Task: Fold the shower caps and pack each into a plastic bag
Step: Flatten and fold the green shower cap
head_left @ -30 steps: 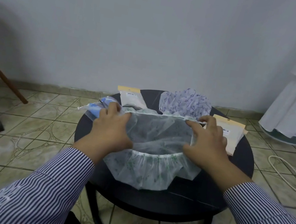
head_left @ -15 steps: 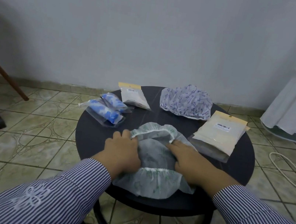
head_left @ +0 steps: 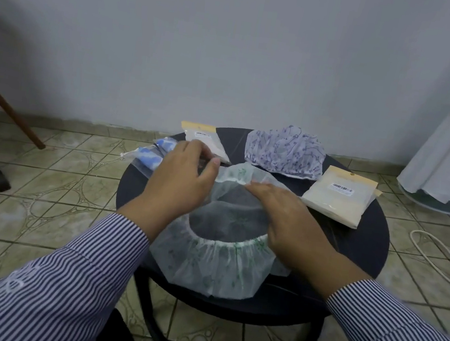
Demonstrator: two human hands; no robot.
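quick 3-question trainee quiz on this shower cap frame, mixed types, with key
1. True or false: the purple-patterned cap is already inside a plastic bag.
2. Which cap are both hands touching? A) green-patterned cap B) purple-patterned cap C) neither
3. Fill in: the packet with the barcode label lies beside the person's ____ hand.

Key: 1 false, it lies loose on the round black table. 2 A, left hand and right hand are both on it. 3 right.

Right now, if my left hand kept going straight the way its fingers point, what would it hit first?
Probably the small labelled plastic bag just past the left hand's fingertips, though depth is unclear from this single view.
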